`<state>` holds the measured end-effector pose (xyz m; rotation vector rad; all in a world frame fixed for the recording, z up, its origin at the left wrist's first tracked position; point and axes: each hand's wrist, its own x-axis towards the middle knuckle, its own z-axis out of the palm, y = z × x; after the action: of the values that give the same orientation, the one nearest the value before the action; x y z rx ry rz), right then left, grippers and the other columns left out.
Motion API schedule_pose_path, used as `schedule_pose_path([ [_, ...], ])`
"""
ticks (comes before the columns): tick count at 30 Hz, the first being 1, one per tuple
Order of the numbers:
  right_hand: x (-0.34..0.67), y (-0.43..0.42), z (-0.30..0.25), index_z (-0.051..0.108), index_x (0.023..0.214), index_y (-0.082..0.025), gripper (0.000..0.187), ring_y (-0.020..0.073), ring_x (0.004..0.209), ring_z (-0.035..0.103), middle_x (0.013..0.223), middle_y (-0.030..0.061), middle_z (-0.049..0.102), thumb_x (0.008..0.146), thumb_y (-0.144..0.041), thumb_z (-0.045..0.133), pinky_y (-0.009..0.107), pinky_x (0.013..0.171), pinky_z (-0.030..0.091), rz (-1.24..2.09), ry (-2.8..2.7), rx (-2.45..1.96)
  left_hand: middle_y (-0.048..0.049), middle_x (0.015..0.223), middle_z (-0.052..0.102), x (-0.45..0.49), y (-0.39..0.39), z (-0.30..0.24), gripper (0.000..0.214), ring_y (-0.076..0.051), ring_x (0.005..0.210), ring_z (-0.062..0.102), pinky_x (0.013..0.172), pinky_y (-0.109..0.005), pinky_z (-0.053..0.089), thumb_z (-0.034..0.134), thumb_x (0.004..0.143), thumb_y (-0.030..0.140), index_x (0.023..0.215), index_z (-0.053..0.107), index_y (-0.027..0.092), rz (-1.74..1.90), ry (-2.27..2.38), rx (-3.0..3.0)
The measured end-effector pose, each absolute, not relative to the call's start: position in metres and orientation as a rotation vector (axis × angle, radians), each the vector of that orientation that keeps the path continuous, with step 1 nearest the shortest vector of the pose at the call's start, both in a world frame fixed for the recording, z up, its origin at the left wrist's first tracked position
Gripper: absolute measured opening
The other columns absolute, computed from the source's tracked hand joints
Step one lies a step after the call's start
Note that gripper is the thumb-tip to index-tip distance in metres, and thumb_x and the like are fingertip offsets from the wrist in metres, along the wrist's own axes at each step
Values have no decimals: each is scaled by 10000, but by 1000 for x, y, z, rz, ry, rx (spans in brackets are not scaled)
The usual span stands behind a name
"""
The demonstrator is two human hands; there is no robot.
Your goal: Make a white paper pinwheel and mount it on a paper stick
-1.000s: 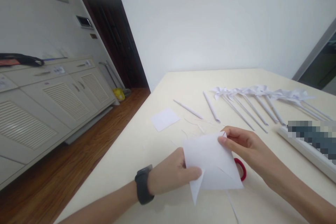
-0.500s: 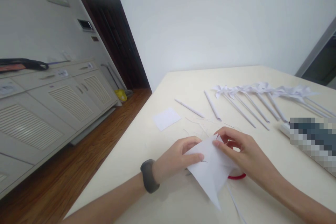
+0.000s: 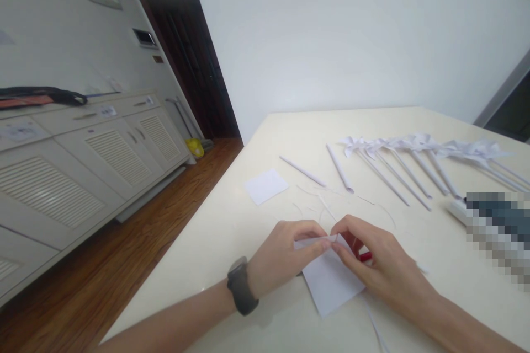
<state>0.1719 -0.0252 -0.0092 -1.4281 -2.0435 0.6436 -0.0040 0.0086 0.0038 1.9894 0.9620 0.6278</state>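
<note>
Both my hands pinch the upper edge of a white sheet of paper (image 3: 333,276) just above the table. My left hand (image 3: 296,248), with a dark watch on its wrist, has thumb and fingers closed on the paper's top edge. Beside it my right hand (image 3: 372,253) grips the same edge near a corner, the two thumbs almost meeting. A red handle (image 3: 365,256), part of a tool I cannot make out, shows behind my right fingers. Thin paper strips (image 3: 375,322) lie below and beyond the hands.
A square paper (image 3: 266,186) and two rolled paper tubes (image 3: 302,170) lie farther back on the white table (image 3: 232,220). Several paper pinwheels (image 3: 420,143) on paper sticks line the far right. A blurred-out object (image 3: 497,231) is at the right edge.
My hands have come closer together along the paper's top edge, my right hand moving down and left. The paper's lower point, earlier long and sharp, now appears as a blunt corner.
</note>
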Motion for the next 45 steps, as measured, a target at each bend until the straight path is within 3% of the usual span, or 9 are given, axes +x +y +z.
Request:
schedule_pose_path([
  [11,171,-29,-4,488,887,-239,89,129,700,531,774,-11,539,859,-185,424,250,596,441,634,-2040,-1324,-23,744,639,-4,7,0,257,-148,705,571,642,-231,438,444,839,294,762,636,141,612,936,1919],
  [21,175,-30,-13,536,905,-227,167,146,853,516,1068,50,492,856,-119,419,295,698,435,211,-2157,-1177,-45,853,675,-1,6,-4,237,-183,791,605,672,-253,453,459,830,279,884,643,140,581,864,1721],
  [29,178,-29,-13,543,999,-239,211,150,865,521,1092,52,526,853,-118,449,306,718,452,120,-2175,-1094,-66,871,676,-4,11,-11,256,-193,807,613,708,-276,450,479,829,319,895,643,133,580,826,1546],
  [38,178,-29,-11,562,940,-249,190,140,854,521,1062,39,494,867,-155,414,289,727,472,380,-2121,-1201,-72,846,668,-4,8,-12,281,-184,755,604,642,-262,431,476,831,348,914,634,131,536,840,1485],
  [45,174,-30,3,559,883,-238,105,133,854,526,1028,27,495,834,-177,488,203,561,462,639,-2025,-1260,-47,793,636,-3,7,-9,262,-144,693,554,594,-228,395,469,832,330,861,636,130,571,884,1594],
])
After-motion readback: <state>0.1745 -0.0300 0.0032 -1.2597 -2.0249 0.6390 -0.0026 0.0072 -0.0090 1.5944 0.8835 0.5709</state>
